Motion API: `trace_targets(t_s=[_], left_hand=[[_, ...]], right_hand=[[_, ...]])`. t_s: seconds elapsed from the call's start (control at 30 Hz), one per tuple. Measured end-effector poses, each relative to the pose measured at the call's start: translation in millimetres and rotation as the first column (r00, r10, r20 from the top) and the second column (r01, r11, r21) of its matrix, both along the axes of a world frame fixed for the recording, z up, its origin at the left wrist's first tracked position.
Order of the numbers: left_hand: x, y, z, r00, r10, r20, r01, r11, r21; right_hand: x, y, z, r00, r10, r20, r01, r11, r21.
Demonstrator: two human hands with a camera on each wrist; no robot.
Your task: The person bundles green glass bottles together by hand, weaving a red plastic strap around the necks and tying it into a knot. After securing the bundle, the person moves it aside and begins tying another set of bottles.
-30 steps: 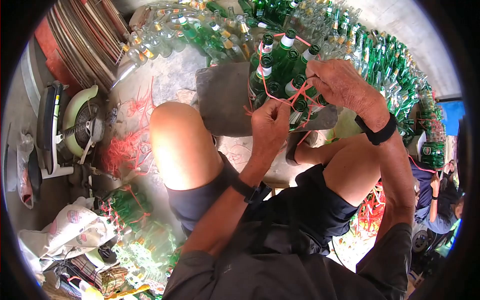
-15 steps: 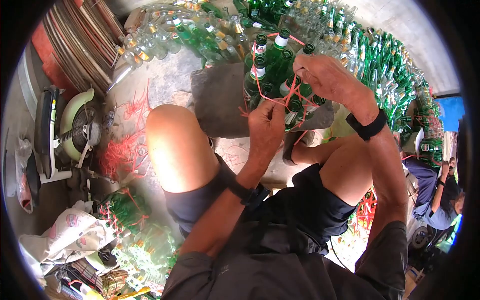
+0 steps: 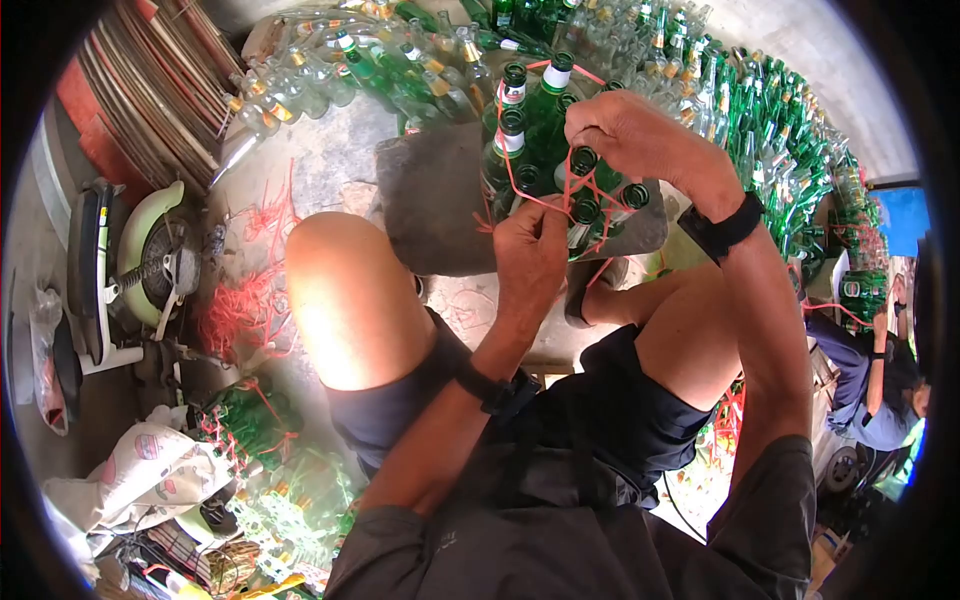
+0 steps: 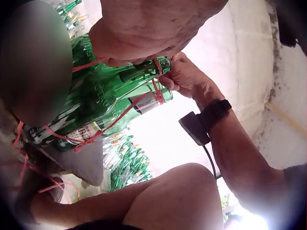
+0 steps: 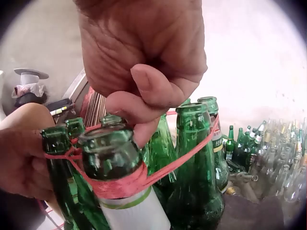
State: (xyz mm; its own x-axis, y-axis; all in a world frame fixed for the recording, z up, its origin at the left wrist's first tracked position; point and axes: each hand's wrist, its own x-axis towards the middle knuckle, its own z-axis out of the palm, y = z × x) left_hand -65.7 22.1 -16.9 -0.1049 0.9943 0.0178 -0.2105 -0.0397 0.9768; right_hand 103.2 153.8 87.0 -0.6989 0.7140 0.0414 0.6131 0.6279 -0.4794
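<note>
A cluster of green glass bottles (image 3: 505, 155) stands upright on a dark slab (image 3: 425, 205) in front of the knees. Pink plastic string (image 5: 125, 183) loops round the bottle necks and crosses between them. At the near side of the cluster, my left hand (image 3: 530, 255) pinches the string between thumb and forefinger. My right hand (image 3: 655, 140) is over the far right necks, fingers curled and thumb pressed on the forefinger. A strand of string runs up to its fingertips. In the right wrist view, a white-labelled bottle (image 5: 136, 211) has string wrapped flat under its lip.
Many loose bottles (image 3: 740, 110) are heaped behind and to the right. Pink string scraps (image 3: 245, 310) lie on the floor at left, near a wheel (image 3: 160, 245) and stacked boards (image 3: 140, 90). Another person (image 3: 880, 400) sits at far right.
My right hand has moved left and a little farther away over the bottle necks. My left hand keeps its pinch at the near side. The whole view has shifted slightly.
</note>
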Motion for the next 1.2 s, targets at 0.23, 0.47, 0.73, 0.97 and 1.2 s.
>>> trace_targets(t_s=[0.23, 0.47, 0.73, 0.97, 1.2], left_hand=[[1.0, -2.0, -2.1, 0.995, 0.02, 0.096, -0.015, 0.999, -0.05], [-14.1, -1.8, 1.1, 1.0, 0.008, 0.017, -0.006, 0.997, -0.08], [-24.4, 1.7, -1.5, 0.998, 0.023, -0.061, -0.024, 1.0, -0.007], [-35.5, 5.3, 12.1, 0.975, 0.037, -0.219, -0.041, 0.999, -0.012], [-43.5, 10.7, 18.2, 0.934, 0.048, -0.353, -0.031, 0.998, 0.052]], right_hand=[[-10.2, -1.1, 16.8, 0.976, -0.157, 0.153, 0.2, 0.923, -0.328], [-6.1, 0.9, 10.3, 0.965, -0.185, 0.184, 0.242, 0.897, -0.371], [5.0, -43.4, -14.4, 0.986, -0.16, -0.051, 0.167, 0.958, 0.235], [-36.7, -105.2, -8.2, 0.901, -0.433, 0.014, 0.41, 0.863, 0.294], [-49.6, -107.8, -24.2, 0.852, -0.511, -0.115, 0.503, 0.737, 0.451]])
